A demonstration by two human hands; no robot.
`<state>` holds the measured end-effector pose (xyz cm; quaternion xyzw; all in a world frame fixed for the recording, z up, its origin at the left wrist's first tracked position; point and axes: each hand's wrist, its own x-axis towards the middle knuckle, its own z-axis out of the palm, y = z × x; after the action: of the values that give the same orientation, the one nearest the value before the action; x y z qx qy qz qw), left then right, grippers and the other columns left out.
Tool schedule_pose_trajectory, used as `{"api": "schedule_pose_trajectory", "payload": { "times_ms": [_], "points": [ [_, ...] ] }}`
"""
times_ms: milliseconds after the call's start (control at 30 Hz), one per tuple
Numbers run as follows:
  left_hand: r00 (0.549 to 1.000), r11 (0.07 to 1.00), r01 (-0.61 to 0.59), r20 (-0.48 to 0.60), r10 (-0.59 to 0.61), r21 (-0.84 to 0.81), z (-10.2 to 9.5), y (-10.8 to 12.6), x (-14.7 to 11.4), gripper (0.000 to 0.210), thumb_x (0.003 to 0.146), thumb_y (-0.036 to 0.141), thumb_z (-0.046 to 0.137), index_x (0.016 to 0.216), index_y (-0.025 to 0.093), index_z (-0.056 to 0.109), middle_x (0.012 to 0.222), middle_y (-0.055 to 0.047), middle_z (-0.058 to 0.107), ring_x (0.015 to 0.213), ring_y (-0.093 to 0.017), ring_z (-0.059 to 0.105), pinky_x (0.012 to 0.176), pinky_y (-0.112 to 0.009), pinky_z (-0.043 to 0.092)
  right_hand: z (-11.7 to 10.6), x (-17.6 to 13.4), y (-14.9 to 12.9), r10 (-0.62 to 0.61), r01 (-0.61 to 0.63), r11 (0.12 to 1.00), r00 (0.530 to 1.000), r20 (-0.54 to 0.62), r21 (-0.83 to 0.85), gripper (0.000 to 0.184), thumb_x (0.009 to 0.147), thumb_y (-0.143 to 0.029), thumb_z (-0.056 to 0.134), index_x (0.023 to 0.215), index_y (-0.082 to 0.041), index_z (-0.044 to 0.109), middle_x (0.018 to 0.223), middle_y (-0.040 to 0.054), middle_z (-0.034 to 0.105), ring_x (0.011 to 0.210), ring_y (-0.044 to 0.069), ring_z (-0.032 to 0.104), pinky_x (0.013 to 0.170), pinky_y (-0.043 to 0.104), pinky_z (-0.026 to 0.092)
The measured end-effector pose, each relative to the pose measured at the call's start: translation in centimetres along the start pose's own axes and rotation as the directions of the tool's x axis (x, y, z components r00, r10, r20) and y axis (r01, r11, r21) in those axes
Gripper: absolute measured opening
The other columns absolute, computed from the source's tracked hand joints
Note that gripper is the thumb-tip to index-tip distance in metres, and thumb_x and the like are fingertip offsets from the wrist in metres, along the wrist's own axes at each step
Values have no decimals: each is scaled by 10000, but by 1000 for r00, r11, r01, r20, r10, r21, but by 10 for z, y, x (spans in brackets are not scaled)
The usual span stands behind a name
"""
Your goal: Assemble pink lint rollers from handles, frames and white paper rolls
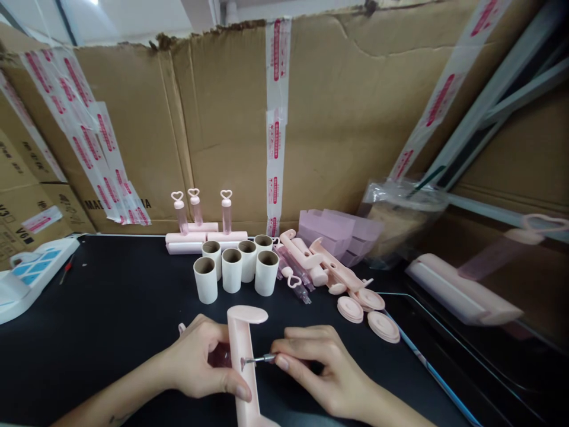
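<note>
In the head view a pale pink roller holder [242, 341], long and trough-shaped with a rounded end plate, stands nearly upright at the front centre. My left hand [200, 359] is closed around it, thumb along its lower front. A translucent pinkish handle [221, 357] shows partly behind the holder, mostly hidden by those fingers. My right hand [324, 367] pinches a thin metal screwdriver [265, 358] from the right. The screwdriver's tip meets the holder's inner face at a small hole; whether a screw is there I cannot make out.
White cardboard-core rolls [265, 274] stand behind my hands. Pink holder parts [333, 270] and round caps [383, 327] lie right of them. Rollers with heart-topped handles [226, 216] stand at the back, before a cardboard wall [222, 130]. A white-and-blue tray [33, 276] sits left; a mirror-like dark panel [444, 332] is right.
</note>
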<state>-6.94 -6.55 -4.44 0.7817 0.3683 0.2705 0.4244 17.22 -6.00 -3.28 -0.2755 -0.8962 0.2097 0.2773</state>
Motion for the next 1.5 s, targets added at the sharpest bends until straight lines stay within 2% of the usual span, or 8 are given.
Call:
{"api": "schedule_pose_trajectory", "payload": {
  "times_ms": [267,367,433,533,700,933,1100,1500],
  "points": [
    [997,981,-3,-74,17,194,0,5,-1,590,648,727,565,630,139,605,494,32,471,462,-91,404,476,-209,309,1,0,0,76,-77,997,997,21,16,377,943,-348,390,760,-160,661,562,-16,486,491,102,452,489,233,307],
    [997,968,-73,16,72,240,-8,14,-1,429,750,576,572,758,149,615,638,-3,582,573,-127,508,570,-218,398,-4,0,3,71,-71,997,997,4,-9,332,938,-337,414,833,-167,679,585,-7,530,502,102,468,492,226,307],
    [988,973,-126,109,106,195,-12,20,-1,304,812,445,551,886,157,617,806,-36,634,692,-153,562,647,-228,440,-9,0,5,42,-42,999,999,4,-31,299,936,-312,430,857,-170,681,600,1,554,516,105,479,503,226,310],
    [991,994,-81,112,73,70,-13,22,1,233,827,348,572,950,156,617,933,-60,641,786,-172,591,705,-241,469,-14,-1,8,-13,13,998,1000,-3,-64,264,929,-274,450,863,-169,683,599,5,563,523,108,484,508,231,304],
    [999,995,1,32,2,-104,-4,12,0,248,793,359,638,938,158,622,859,-37,642,736,-161,585,680,-241,476,-14,-2,8,-78,70,992,994,-75,-105,237,920,-235,461,867,-152,677,582,6,565,490,104,471,491,241,287],
    [999,999,-37,13,37,-32,1,9,-4,273,799,400,619,864,135,628,696,-11,542,597,-118,474,554,-212,389,-13,-4,7,-149,130,975,984,-95,-181,211,906,-214,477,903,-153,679,568,-2,562,471,105,478,477,249,272],
    [996,965,13,93,12,-262,5,9,-3,308,777,416,646,864,124,601,691,-2,504,588,-106,435,542,-209,355,-12,-6,7,-131,122,982,990,-58,-141,225,914,-231,469,889,-155,678,563,-8,541,475,104,472,483,246,282],
    [993,934,25,120,20,-357,4,14,-2,299,757,391,674,822,128,549,657,26,466,575,-87,407,535,-185,347,-5,-4,2,-24,23,999,999,21,44,276,921,-286,455,791,-155,661,556,-23,465,484,100,428,492,243,267]
  ]
}}
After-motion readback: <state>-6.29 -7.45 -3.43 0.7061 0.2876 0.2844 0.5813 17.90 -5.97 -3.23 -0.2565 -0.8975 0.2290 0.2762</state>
